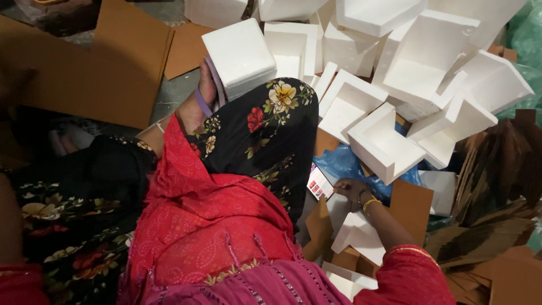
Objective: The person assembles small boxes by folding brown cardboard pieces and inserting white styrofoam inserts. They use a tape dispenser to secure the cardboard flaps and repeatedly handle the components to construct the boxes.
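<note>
White foam corner blocks (389, 85) lie heaped on the floor ahead, while the right hand (351, 191) pinches a small printed packet (319, 182) beside blue plastic wrap (344, 164); the left hand is out of sight.

Flattened brown cardboard sheets (107, 62) cover most of the grey concrete floor (175, 90). A heap of white foam corner blocks (418, 62) fills the far side, with green plastic bags (528, 39) at the edge. The light is dim, and shadow falls across the left.
</note>
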